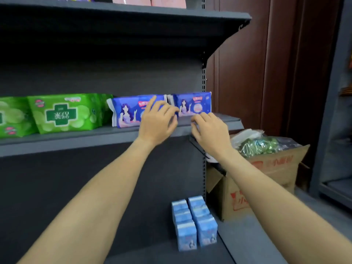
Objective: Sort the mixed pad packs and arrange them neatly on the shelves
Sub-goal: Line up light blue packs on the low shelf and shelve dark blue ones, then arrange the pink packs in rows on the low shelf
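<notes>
Hands up at the middle shelf (76,143), both of them working the right end of the row. The left hand (156,124) lies against the front of the left blue pack (127,113), fingers spread and only lightly bent, fingertips reaching toward the gap between the two blue packs; it touches the pack rather than closing round it. The right hand (209,130) sits lower, at the shelf's front lip just below the right blue pack (192,104), fingers curled in tight at the pack's bottom edge — whether they actually pinch the wrapper cannot be told, the fingertips blur together there. Both blue packs stand upright side by side, faces forward, the right one at the very end of the shelf by the slotted upright. To their left stand the green packs (64,113), leaning back a little, one more green pack cut off at the frame's left edge. Down on the bottom shelf, two short rows of small light-blue packs (194,223) stand on end against the right upright. Beside the shelving, on the floor, an open cardboard box (266,180) holds a clear bag of green-wrapped items. Pink packs (148,0) peek over the top shelf.
</notes>
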`<state>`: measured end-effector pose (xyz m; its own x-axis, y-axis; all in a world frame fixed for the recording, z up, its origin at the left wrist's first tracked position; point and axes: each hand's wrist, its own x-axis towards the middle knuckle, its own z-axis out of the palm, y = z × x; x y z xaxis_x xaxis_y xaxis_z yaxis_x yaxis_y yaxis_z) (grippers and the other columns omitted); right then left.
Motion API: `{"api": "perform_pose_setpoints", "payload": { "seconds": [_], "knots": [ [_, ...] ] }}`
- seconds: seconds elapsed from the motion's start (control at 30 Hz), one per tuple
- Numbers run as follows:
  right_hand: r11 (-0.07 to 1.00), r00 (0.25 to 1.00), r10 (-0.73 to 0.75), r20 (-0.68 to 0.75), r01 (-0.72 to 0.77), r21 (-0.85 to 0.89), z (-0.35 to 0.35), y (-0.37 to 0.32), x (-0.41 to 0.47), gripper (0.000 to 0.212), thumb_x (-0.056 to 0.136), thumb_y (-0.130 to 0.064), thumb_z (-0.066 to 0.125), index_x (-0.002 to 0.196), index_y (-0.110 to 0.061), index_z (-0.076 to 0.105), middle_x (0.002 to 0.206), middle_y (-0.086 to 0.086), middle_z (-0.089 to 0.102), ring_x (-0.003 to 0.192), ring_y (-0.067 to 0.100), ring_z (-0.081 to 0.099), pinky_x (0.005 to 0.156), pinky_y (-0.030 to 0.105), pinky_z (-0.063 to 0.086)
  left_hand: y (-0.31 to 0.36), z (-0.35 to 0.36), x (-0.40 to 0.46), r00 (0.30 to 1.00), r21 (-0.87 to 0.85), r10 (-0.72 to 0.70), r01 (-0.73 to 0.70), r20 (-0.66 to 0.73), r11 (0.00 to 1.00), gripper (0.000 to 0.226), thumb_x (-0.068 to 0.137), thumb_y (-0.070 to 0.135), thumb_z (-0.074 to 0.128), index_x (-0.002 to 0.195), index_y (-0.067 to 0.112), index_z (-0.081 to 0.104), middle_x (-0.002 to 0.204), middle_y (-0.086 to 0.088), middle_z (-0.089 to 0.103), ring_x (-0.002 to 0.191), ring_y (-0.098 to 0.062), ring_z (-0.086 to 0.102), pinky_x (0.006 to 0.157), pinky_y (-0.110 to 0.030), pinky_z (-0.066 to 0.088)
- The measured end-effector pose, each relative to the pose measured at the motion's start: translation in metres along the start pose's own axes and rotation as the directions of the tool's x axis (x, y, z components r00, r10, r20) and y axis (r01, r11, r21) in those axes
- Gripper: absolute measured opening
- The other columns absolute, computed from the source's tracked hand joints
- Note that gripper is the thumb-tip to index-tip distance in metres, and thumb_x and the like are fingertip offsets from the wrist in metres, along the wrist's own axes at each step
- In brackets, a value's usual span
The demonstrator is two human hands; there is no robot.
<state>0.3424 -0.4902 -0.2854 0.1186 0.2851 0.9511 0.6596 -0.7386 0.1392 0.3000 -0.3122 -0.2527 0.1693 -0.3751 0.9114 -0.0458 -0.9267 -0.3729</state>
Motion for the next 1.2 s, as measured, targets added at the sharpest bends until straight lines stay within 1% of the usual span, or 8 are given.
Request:
{"api": "perform_pose_setpoints", "payload": {
  "seconds": [0.07,0.17,0.3,0.47,0.57,0.77,0.93,1.2],
  "knots": [
    [0.997,0.997,0.039,-0.061,-0.035,0.064,-0.022,-0.016,-0.031,0.01,0.084,-0.019,0.056,0.084,-0.013,0.064,0.074,0.002,0.061,0.068,0.025,0.056,0.06,0.032,0.04,0.018,-0.029,-0.02,0.997,-0.114,-0.071,0.067,-0.034,0.991,0.018,0.085,0.023,0.054,0.092,0.015,0.07,0.077,0.003,0.067,0.077,-0.024,0.061,0.086,-0.034,0.042],
    [0.981,0.994,0.09,0.053,-0.098,0.17,-0.061,-0.043,-0.104,0.015,0.09,-0.021,0.052,0.093,-0.013,0.065,0.079,0.0,0.063,0.074,0.023,0.058,0.065,0.033,0.044,0.063,-0.092,-0.081,0.937,-0.273,-0.227,0.3,0.267,0.914,0.024,0.086,0.036,0.048,0.092,0.022,0.067,0.064,0.011,0.062,0.061,-0.017,0.06,0.063,-0.025,0.039],
    [0.94,0.896,0.056,0.44,-0.196,0.278,-0.099,-0.079,-0.232,0.027,0.092,-0.029,0.045,0.103,-0.013,0.064,0.087,0.001,0.064,0.083,0.022,0.055,0.071,0.034,0.043,0.111,-0.153,-0.188,0.556,-0.138,-0.291,0.604,0.779,0.785,0.015,0.088,0.042,0.054,0.099,0.034,0.062,0.074,0.018,0.064,0.075,-0.01,0.064,0.07,-0.029,0.048],
    [0.903,0.483,0.031,0.875,-0.39,0.183,-0.154,-0.122,-0.398,0.034,0.089,-0.04,0.047,0.106,-0.016,0.065,0.097,0.004,0.068,0.087,0.029,0.063,0.072,0.036,0.053,0.163,-0.196,-0.323,0.162,0.026,-0.218,0.744,0.962,0.668,0.019,0.086,0.036,0.06,0.105,0.035,0.063,0.085,0.018,0.068,0.092,-0.01,0.064,0.082,-0.029,0.049],
    [0.862,0.24,0.129,0.962,-0.507,0.011,-0.188,-0.131,-0.47,0.029,0.092,-0.034,0.057,0.116,-0.019,0.063,0.113,0.006,0.066,0.1,0.03,0.062,0.081,0.039,0.051,0.183,-0.202,-0.376,0.036,0.048,-0.119,0.768,0.992,0.639,0.023,0.085,0.033,0.061,0.108,0.035,0.062,0.087,0.018,0.067,0.093,-0.009,0.064,0.083,-0.029,0.049],
    [0.784,0.009,0.267,0.964,-0.584,-0.211,-0.235,-0.16,-0.564,0.033,0.085,-0.023,0.068,0.116,-0.013,0.063,0.111,0.012,0.064,0.1,0.035,0.06,0.08,0.041,0.049,0.235,-0.213,-0.457,-0.009,-0.067,0.112,0.752,0.994,0.656,0.031,0.084,0.029,0.063,0.116,0.029,0.061,0.108,0.01,0.067,0.101,-0.014,0.059,0.073,-0.026,0.043],
    [0.719,-0.168,0.465,0.869,-0.501,-0.482,-0.267,-0.185,-0.625,0.038,0.081,-0.02,0.069,0.115,-0.008,0.057,0.116,0.017,0.055,0.105,0.039,0.053,0.083,0.044,0.045,0.279,-0.242,-0.525,-0.055,-0.151,0.256,0.684,0.965,0.714,0.068,0.077,0.065,0.056,0.132,0.026,0.052,0.135,0.001,0.05,0.124,-0.022,0.042,0.1,-0.034,0.032],
    [0.603,-0.447,0.53,0.721,-0.399,-0.691,-0.284,-0.204,-0.687,0.109,0.071,-0.058,0.072,0.15,-0.038,0.0,0.156,0.014,0.0,0.132,0.041,0.027,0.098,0.051,0.037,0.369,-0.256,-0.556,0.061,-0.438,0.524,0.635,0.85,0.636,0.09,0.074,0.067,0.063,0.148,0.029,0.029,0.147,0.002,0.037,0.135,-0.022,0.031,0.112,-0.035,0.016]
  ]
}}
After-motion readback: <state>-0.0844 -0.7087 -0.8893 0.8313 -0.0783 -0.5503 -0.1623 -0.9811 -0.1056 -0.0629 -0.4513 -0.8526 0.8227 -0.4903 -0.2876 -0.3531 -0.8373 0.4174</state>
